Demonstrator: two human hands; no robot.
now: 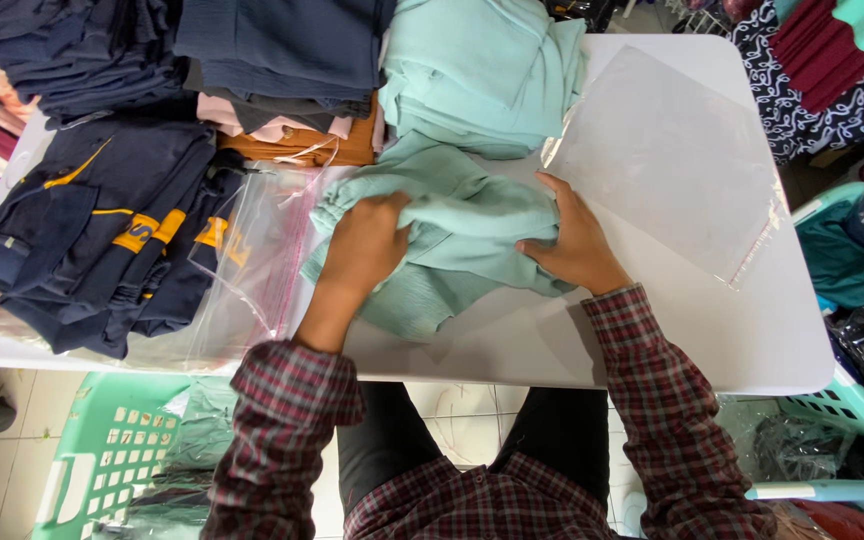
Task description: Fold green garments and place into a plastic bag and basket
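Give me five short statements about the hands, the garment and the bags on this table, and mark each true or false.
1. Both hands, left hand and right hand, rest on the mint green garment. True.
2. The clear plastic bag to the right has a garment inside it. False: it lies flat and empty on the white table.
3. A stack of folded mint green clothes lies beyond the hands. True.
4. The navy clothes with yellow trim lie to the right of the hands. False: they lie to the left.
5. The person wears plain white sleeves. False: the sleeves are dark red plaid.
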